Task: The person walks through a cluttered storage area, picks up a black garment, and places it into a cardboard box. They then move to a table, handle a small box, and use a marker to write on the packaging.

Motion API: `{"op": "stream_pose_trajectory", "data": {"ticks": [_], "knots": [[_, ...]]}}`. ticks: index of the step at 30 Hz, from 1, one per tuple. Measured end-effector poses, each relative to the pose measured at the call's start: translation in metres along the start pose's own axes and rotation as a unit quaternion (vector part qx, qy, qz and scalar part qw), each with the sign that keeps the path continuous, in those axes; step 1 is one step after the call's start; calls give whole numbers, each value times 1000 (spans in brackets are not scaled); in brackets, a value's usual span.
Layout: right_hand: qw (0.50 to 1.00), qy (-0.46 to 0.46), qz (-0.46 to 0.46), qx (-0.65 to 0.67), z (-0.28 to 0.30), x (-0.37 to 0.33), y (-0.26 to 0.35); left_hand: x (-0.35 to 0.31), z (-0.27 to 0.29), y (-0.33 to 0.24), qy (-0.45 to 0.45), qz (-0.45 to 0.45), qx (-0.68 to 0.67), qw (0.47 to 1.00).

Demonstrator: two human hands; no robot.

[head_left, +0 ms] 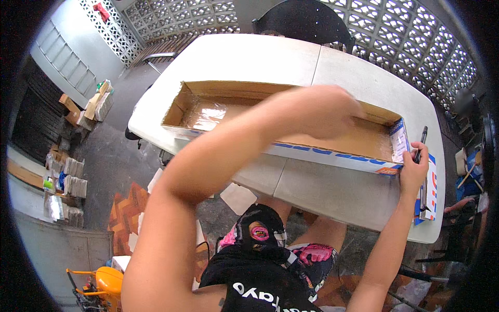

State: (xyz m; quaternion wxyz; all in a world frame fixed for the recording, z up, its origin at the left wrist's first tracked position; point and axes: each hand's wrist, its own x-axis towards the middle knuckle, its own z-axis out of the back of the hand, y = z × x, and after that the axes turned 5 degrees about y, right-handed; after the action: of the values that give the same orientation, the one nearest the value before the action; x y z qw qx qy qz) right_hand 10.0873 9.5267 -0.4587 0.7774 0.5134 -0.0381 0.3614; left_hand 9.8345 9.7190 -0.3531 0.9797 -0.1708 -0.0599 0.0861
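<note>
A long, shallow, open cardboard box (322,154), brown inside and white with blue and orange print outside, lies across the table. Clear tape shines on its inner floor. My left arm reaches over the box, and my left hand (330,112) is smeared by motion above its right half; its fingers cannot be made out. At the box's right end, my right hand (414,169) is closed around a black marker (423,136), which points up and away. The fingers of that hand also touch the box's corner.
The white folding table (249,54) carries a printed white-and-blue cardboard piece (432,187) by my right hand. A black chair (304,23) stands beyond the far edge. Stacked cartons (73,177) line the left wall, and an orange machine (109,281) stands lower left.
</note>
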Motion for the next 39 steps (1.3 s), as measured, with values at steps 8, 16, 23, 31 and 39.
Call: {"op": "stream_pose_trajectory", "data": {"ticks": [8, 16, 23, 31, 39], "knots": [[995, 83, -31, 34, 29, -8, 34, -222, 92, 155, -25, 451, 163, 877], [980, 189, 22, -55, 52, 6, 50, -213, 82, 189, 67, 462, 185, 865], [976, 211, -12, -46, 62, 18, 22, -187, 68, 184, 103, 507, 200, 832], [987, 138, -3, -85, 67, 31, -20, -204, 50, 136, 112, 469, 170, 860], [959, 18, 192, -206, 50, 1, 76, -205, 38, 105, 104, 473, 179, 856]]}}
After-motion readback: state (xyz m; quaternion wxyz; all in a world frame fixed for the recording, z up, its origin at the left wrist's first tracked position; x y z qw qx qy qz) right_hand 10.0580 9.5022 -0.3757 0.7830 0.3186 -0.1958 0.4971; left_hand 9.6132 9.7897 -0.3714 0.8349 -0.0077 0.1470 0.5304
